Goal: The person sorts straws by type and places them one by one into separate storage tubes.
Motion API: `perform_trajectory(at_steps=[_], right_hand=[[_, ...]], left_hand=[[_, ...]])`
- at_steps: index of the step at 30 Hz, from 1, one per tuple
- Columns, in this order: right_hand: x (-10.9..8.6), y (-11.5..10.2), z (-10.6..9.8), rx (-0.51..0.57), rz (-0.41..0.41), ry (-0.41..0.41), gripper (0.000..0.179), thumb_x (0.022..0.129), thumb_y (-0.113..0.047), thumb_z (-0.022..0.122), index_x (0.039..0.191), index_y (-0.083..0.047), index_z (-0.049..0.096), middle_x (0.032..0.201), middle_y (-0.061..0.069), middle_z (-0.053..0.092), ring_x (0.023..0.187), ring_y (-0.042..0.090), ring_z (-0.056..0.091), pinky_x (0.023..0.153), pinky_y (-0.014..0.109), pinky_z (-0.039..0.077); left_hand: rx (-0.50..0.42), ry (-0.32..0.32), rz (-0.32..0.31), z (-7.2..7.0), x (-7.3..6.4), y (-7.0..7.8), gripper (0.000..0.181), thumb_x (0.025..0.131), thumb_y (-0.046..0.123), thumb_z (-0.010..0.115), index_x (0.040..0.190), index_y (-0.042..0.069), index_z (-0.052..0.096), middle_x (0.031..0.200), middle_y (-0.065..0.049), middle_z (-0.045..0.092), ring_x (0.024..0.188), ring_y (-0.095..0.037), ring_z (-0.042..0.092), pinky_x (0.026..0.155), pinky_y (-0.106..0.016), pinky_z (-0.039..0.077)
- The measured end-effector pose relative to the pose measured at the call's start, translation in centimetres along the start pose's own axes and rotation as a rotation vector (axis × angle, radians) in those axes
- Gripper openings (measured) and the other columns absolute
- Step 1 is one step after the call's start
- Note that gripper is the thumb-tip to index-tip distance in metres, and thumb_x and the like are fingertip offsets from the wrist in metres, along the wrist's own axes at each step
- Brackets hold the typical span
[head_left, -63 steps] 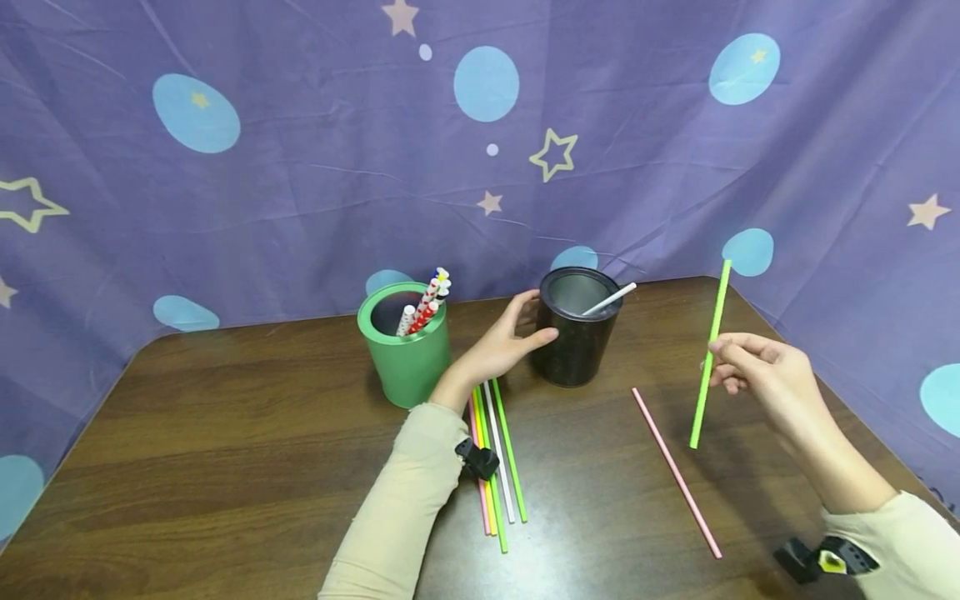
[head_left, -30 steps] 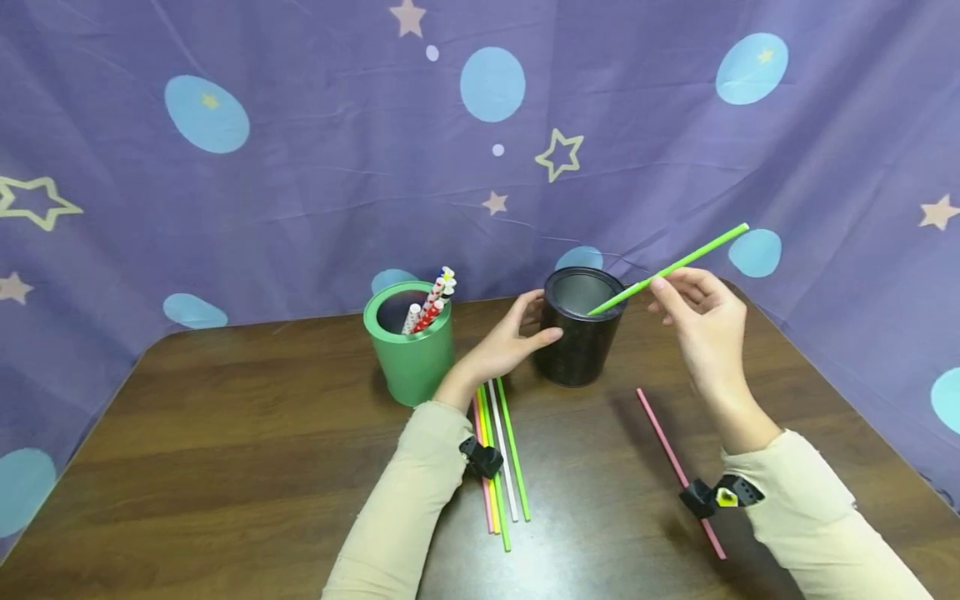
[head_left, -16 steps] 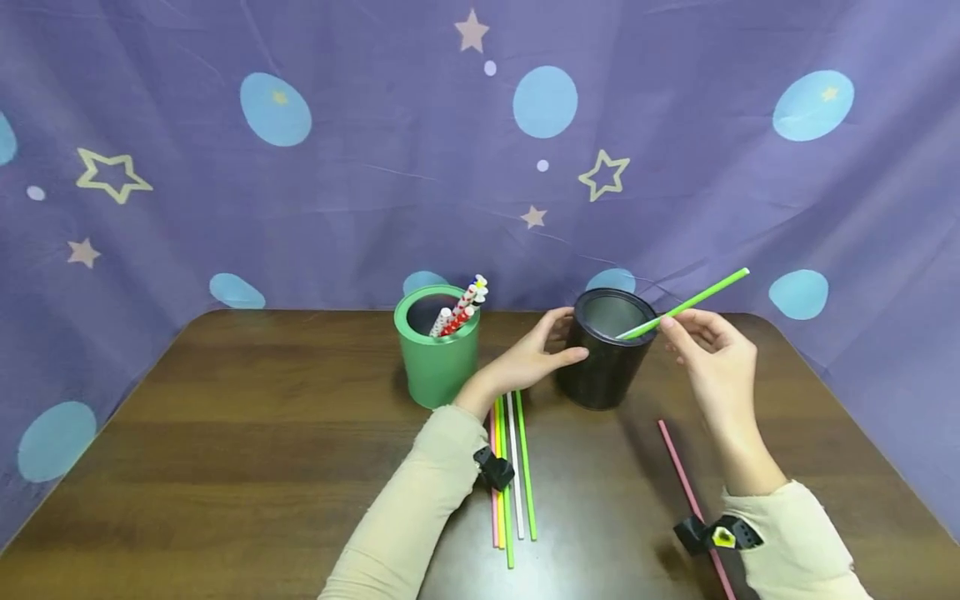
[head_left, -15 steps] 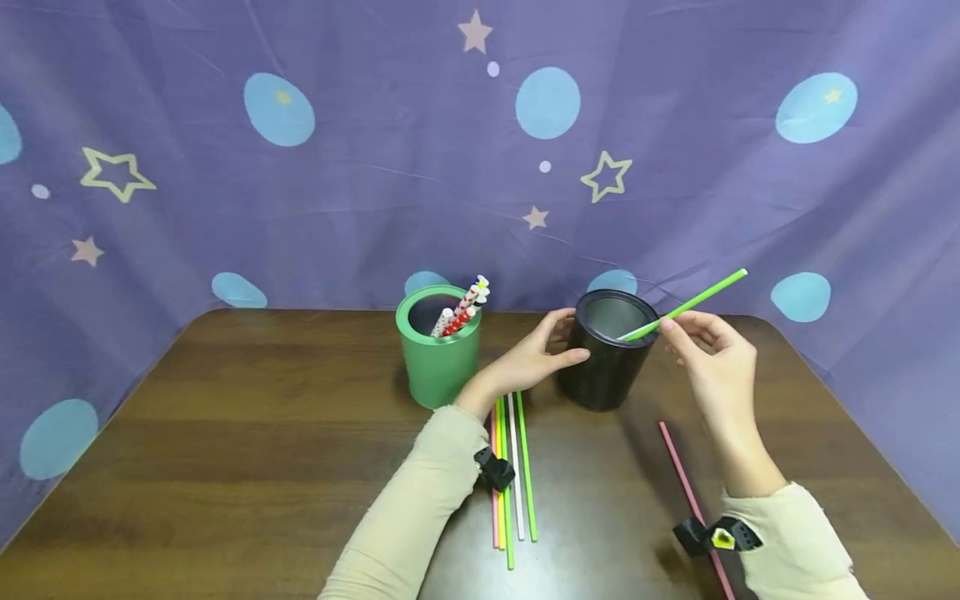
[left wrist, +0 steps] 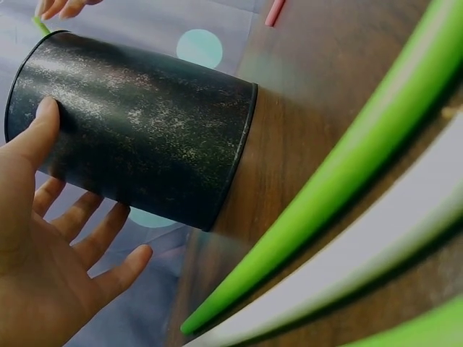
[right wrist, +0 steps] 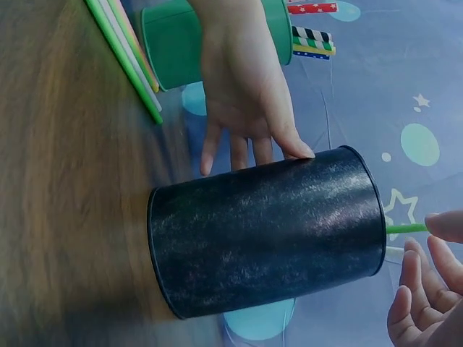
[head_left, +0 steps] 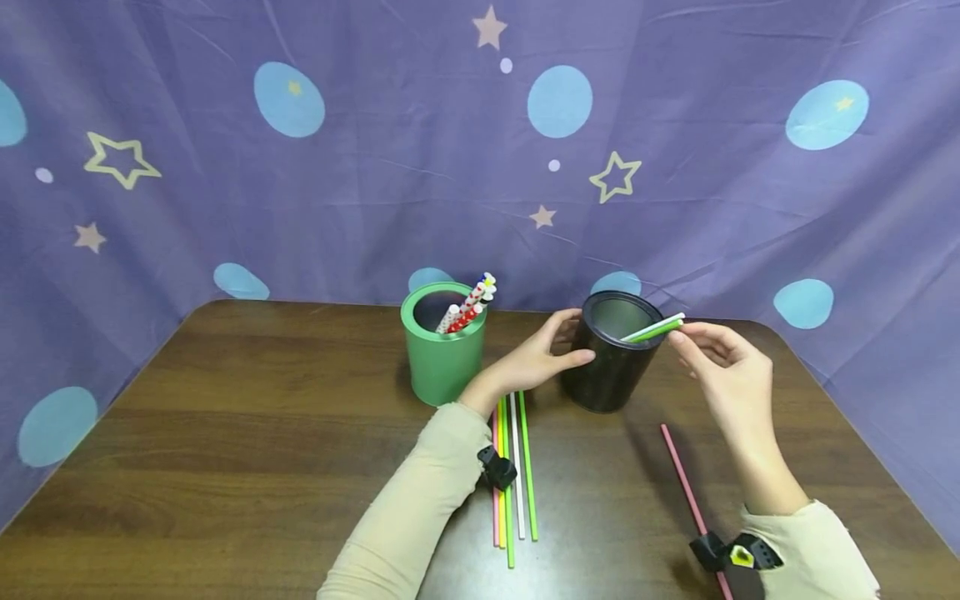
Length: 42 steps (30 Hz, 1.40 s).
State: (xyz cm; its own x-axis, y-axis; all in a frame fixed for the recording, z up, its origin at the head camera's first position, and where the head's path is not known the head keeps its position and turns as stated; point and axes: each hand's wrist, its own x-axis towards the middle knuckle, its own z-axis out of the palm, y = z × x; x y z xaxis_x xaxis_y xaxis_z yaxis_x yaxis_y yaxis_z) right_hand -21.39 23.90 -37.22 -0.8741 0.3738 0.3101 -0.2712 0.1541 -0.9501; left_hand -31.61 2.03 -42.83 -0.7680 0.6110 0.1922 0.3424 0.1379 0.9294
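In the head view a black can (head_left: 603,379) stands near the table's far side. My left hand (head_left: 536,358) holds its left side, thumb on the front and fingers behind, as the left wrist view also shows. Over the can's right rim, my right hand (head_left: 727,371) pinches the upper end of a green straw (head_left: 660,332) between thumb and fingertips. Most of that straw is inside the can, its lower end hidden. Beside it a white straw (head_left: 677,318) leans out over the same rim. In the right wrist view the green straw's end shows between the can and my fingers.
Left of the black can stands a green can (head_left: 446,367) with several patterned straws (head_left: 471,310). Several plain straws (head_left: 520,475) in pink, yellow, green and white lie partly under my left forearm. A pink straw (head_left: 681,475) lies by my right wrist. A purple cloth (head_left: 360,225) hangs behind the table.
My right hand has brought the green straw leftward to the black can and slid it down inside, so only a short end sticks out. My left hand keeps its hold on the can.
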Motion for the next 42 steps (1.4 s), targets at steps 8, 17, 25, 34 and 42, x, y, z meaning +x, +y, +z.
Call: perform_trajectory(at_steps=[8,17,25,34,42], right_hand=[[-0.5,-0.2,-1.8,-0.167,-0.049,-0.091,0.008,0.09,-0.012,0.075,0.098,-0.012,0.074,0.08,-0.015,0.072,0.069,-0.001,0.067,0.06,0.012,0.053],[-1.6,1.0,-4.9,-0.355,0.052,-0.2,0.009,0.093,-0.023,0.072,0.101,-0.028,0.072,0.084,-0.022,0.07,0.069,0.0,0.066,0.06,0.015,0.052],[-2.8,2.5,-7.4,-0.462,0.12,-0.311,0.017,0.095,-0.023,0.069,0.108,-0.013,0.071,0.087,-0.022,0.07,0.072,0.003,0.067,0.06,0.021,0.054],[-5.1,4.1,-8.2,-0.551,0.218,-0.402,0.04,0.094,-0.029,0.07,0.118,0.003,0.066,0.092,-0.005,0.073,0.073,0.009,0.065,0.06,0.027,0.053],[-6.9,5.4,-7.9,-0.607,0.216,-0.43,0.036,0.091,-0.025,0.073,0.114,0.002,0.068,0.091,0.005,0.071,0.068,0.01,0.063,0.057,0.024,0.05]], left_hand=[[0.008,0.003,0.011,-0.1,0.1,0.5,0.067,0.097,0.013,0.065,0.152,0.007,0.026,0.147,-0.018,0.043,0.135,-0.028,0.044,0.11,-0.033,0.038],[0.029,-0.029,0.02,0.2,0.2,0.6,0.072,0.098,0.014,0.064,0.156,0.007,0.022,0.153,-0.014,0.037,0.138,-0.025,0.04,0.113,-0.037,0.036],[0.056,-0.028,0.001,0.2,0.3,0.3,0.073,0.098,0.017,0.064,0.157,0.009,0.022,0.153,-0.013,0.038,0.137,-0.024,0.04,0.112,-0.04,0.037],[0.043,-0.026,0.0,0.2,0.1,0.0,0.071,0.098,0.016,0.064,0.156,0.009,0.025,0.152,-0.013,0.038,0.137,-0.026,0.041,0.112,-0.04,0.037],[0.06,-0.026,0.0,0.1,-0.1,0.1,0.07,0.098,0.017,0.064,0.156,0.01,0.025,0.151,-0.012,0.039,0.136,-0.026,0.041,0.112,-0.039,0.037]])
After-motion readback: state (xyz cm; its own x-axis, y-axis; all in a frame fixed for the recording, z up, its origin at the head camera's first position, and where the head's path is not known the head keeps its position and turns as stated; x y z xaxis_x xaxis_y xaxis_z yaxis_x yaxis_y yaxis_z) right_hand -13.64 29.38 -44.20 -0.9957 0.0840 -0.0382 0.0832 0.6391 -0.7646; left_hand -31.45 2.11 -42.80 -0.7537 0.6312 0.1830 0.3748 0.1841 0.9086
